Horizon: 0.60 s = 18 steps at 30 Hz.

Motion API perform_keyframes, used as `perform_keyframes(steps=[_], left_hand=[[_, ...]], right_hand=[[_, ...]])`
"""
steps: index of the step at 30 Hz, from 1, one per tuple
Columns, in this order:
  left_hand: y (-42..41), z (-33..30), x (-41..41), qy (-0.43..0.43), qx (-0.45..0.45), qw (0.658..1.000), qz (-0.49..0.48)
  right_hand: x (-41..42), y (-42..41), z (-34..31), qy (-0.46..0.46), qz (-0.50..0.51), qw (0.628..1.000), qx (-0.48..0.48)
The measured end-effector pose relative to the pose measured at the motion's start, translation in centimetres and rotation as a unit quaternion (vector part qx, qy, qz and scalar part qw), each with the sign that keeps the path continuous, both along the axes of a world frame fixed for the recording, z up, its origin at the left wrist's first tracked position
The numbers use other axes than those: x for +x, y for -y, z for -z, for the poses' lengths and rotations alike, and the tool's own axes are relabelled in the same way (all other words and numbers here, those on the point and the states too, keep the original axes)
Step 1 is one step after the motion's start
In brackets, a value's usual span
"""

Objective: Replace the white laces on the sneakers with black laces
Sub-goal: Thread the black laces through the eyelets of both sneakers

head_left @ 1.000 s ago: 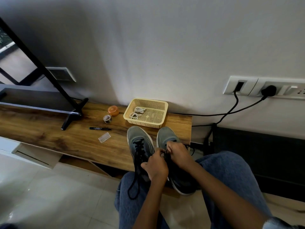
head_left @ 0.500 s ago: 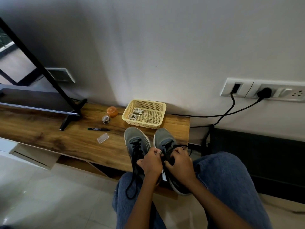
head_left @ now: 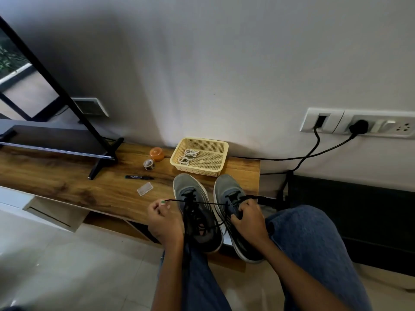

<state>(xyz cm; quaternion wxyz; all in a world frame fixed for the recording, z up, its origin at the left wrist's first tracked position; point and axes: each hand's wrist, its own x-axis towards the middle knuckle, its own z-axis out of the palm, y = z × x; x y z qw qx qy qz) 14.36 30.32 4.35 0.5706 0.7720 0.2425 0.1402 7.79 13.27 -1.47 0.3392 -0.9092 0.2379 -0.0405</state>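
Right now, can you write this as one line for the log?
left hand: pinches black lace end, pulled taut | right hand: grips right sneaker | white laces: in basket

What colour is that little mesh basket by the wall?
The basket is pale yellow, seen in the head view.

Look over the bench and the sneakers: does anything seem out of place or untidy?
Mostly orderly. The left sneaker has loose black lace bunched over its opening rather than tied. Another black lace is stretched taut across it from the left hand to the right sneaker. The white laces lie in the basket.
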Motion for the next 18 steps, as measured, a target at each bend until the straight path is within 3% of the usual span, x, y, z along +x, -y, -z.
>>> perform_keyframes(steps=[3,7,9,12,14,18], left_hand=[[0.2,-0.3,-0.4,0.025,-0.021,0.999,0.002],[2.7,0.3,-1.8,0.017,0.061,0.985,0.162],[3.9,1.0,-2.3,0.012,0.185,0.951,0.247],[5.7,2.6,-2.5,0.029,0.367,0.862,0.347],[6.6,3.6,-2.3,0.032,0.404,0.826,0.392],[7.7,4.5,-1.6,0.028,0.473,0.791,0.387]], right_hand=[[0.0,0.0,-0.1,-0.009,-0.003,1.0,0.002],[0.2,0.1,0.0,-0.01,-0.001,1.0,0.007],[0.2,0.2,0.0,-0.01,0.001,1.0,0.01],[0.2,0.3,0.1,-0.008,0.0,1.0,0.009],[0.3,0.3,0.2,-0.007,-0.005,1.0,0.011],[0.4,0.4,0.4,-0.01,-0.014,1.0,0.012]])
